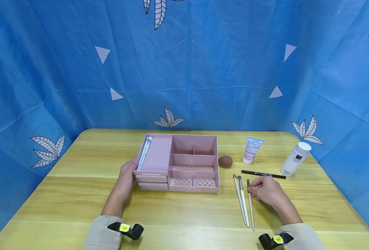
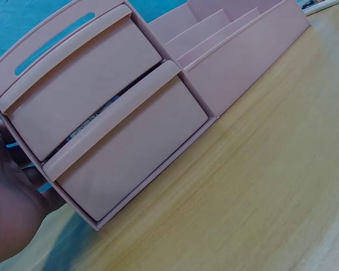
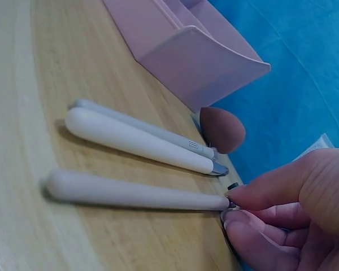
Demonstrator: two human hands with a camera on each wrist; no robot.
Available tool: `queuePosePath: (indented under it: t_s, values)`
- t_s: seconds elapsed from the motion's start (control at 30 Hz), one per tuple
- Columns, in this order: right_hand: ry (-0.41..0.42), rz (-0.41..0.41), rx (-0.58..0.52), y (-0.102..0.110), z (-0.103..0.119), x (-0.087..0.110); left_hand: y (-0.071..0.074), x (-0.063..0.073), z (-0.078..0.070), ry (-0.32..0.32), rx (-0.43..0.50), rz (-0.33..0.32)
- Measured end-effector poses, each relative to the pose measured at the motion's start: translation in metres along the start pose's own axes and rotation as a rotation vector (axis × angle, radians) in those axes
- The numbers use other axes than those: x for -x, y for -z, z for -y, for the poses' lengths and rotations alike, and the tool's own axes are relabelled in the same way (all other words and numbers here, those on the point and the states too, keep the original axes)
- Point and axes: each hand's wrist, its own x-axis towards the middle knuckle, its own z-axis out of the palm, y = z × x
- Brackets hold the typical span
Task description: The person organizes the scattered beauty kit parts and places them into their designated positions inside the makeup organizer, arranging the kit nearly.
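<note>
A pink makeup organizer (image 1: 156,152) stands on the table, two white-handled brushes (image 1: 145,152) lying in its left compartment. Against its left side rests my left hand (image 1: 126,178), the fingers reaching along the wall in the left wrist view and partly hidden behind it. My right hand (image 1: 267,190) pinches a makeup brush (image 3: 135,192) near its metal collar, between thumb and fingertips. That brush has a pale handle lying along the tabletop. Just left of it are two more makeup brushes, a white one (image 3: 141,141) and a greyish one (image 3: 141,124), side by side.
A brown makeup sponge (image 1: 225,161) sits by the organizer's right wall. Farther right are a blue-and-white tube (image 1: 252,150), a black pencil (image 1: 262,174) and a white bottle (image 1: 295,159). Blue cloth (image 1: 190,69) hangs behind the wooden table (image 1: 187,218).
</note>
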Motion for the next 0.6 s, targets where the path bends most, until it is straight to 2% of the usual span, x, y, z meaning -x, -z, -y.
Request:
queuePosePath:
  t_s: [0.5, 0.6]
  values:
    - [-0.025, -0.009, 0.107, -0.0009, 0.003, -0.0009, -0.0012, -0.0008, 0.0002, -0.014, 0.02, 0.009]
    - [-0.006, -0.014, 0.129, -0.0014, 0.0026, -0.0015, -0.0012, -0.0012, 0.0005, -0.02, 0.013, 0.008]
